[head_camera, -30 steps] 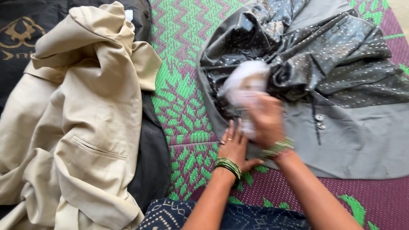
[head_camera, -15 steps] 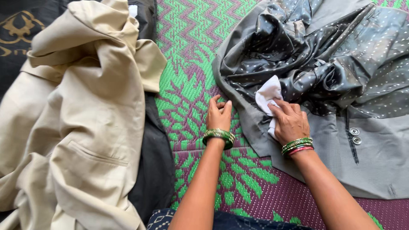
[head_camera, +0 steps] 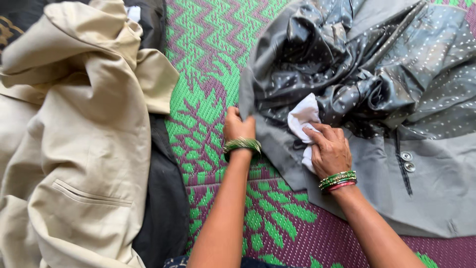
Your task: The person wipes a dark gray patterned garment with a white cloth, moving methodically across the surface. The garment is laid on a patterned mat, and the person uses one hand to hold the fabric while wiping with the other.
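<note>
Grey jacket (head_camera: pixel 426 178) lies crumpled, its shiny dotted lining (head_camera: pixel 347 64) exposed.

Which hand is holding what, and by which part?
Left hand grips the grey jacket at its left edge. Right hand presses on a white cloth, holding its lower part against the jacket.

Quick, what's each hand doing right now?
Left hand: closed on the grey jacket edge.
Right hand: closed, holding the white cloth.
</note>
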